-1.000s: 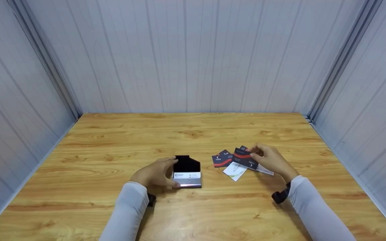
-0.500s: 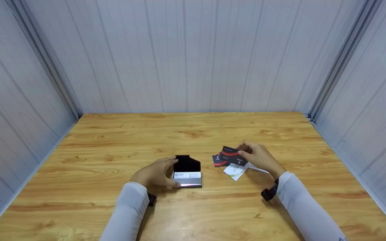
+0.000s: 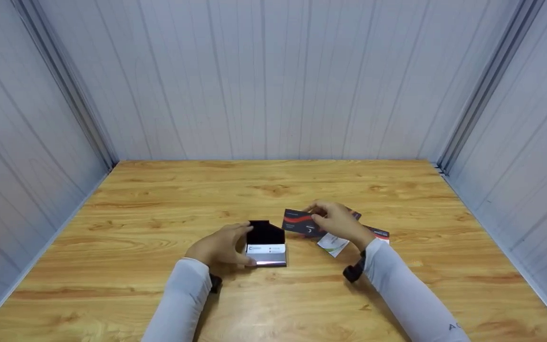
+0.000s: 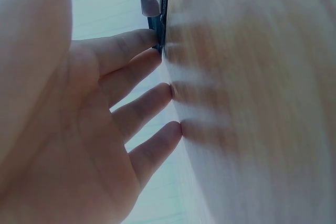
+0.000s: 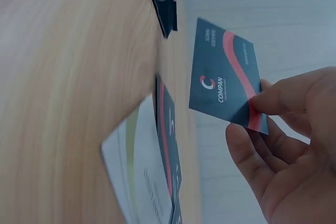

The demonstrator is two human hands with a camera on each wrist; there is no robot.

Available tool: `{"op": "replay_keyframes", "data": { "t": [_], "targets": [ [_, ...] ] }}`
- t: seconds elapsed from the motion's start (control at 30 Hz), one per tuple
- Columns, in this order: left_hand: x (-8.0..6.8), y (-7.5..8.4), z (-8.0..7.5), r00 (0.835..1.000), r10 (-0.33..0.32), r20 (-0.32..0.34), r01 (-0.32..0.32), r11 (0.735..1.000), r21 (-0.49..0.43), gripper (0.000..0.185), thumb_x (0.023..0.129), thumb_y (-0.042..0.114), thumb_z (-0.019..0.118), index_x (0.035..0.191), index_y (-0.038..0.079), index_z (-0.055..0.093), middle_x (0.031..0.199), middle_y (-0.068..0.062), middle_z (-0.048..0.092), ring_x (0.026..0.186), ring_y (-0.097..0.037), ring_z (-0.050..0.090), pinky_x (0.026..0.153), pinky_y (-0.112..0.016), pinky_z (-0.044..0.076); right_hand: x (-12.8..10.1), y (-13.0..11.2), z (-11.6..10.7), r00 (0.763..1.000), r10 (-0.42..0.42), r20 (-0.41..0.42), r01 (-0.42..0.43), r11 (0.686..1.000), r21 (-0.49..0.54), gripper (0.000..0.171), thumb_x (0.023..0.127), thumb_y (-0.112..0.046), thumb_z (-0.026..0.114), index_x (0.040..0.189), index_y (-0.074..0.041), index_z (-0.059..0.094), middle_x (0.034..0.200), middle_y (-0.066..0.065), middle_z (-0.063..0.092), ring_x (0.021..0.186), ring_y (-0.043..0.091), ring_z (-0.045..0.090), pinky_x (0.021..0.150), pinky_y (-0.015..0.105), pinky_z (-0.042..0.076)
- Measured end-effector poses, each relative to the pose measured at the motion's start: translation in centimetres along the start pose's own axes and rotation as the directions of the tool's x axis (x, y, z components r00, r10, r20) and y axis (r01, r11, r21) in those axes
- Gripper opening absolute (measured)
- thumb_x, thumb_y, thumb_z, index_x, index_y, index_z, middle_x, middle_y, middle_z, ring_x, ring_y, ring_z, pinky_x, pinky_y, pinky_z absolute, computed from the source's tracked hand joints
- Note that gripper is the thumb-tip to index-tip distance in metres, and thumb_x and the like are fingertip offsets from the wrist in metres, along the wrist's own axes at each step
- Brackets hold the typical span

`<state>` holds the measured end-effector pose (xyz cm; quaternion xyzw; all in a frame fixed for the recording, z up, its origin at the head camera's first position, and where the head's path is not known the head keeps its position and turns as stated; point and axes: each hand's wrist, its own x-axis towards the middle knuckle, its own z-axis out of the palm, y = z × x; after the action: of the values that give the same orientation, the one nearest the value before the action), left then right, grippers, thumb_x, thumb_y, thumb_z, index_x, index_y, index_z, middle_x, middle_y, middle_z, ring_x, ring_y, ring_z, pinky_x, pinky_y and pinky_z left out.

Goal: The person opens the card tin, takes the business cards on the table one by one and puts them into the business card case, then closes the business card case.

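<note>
A small card case [image 3: 265, 243] with a black raised lid and a silver front stands on the wooden table [image 3: 159, 199]. My left hand [image 3: 220, 247] holds its left end between thumb and index finger; in the left wrist view the index fingertip [image 4: 149, 38] touches the case [image 4: 155, 3] and the other fingertips rest on the wood. My right hand [image 3: 339, 223] pinches a dark card with a red wave [image 3: 298, 222], held in the air just right of the case's lid. The right wrist view shows that card [image 5: 226, 82] close to the case [image 5: 164, 3].
Loose cards lie on the table under and right of my right hand: a white one [image 3: 331, 245], a dark and red one [image 3: 380, 233] and another dark one [image 3: 356, 215]. Grey panel walls [image 3: 273, 80] close in the table on three sides.
My right hand has lifted the dark card off the loose pile and carried it left, towards the case. The left hand and the case have stayed where they were.
</note>
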<state>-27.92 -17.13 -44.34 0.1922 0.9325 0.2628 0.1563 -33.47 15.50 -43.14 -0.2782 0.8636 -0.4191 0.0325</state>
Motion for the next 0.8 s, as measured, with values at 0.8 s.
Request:
{"op": "replay_keyframes", "data": {
  "t": [0.8],
  "targets": [
    [0.8, 0.0, -0.2, 0.999, 0.035, -0.026, -0.036, 0.999, -0.030, 0.098, 0.075, 0.043, 0.089, 0.155, 0.014, 0.039, 0.155, -0.008, 0.041, 0.143, -0.026, 0.035, 0.118, -0.048, 0.024, 2.7, -3.3, 5.9, 0.994, -0.064, 0.085, 0.062, 0.998, 0.021, 0.022, 0.100, -0.007, 0.060, 0.117, -0.014, 0.073, 0.105, -0.003, 0.071, 0.094, 0.013, 0.064, 0.083, 0.032, 0.054]
  ]
}}
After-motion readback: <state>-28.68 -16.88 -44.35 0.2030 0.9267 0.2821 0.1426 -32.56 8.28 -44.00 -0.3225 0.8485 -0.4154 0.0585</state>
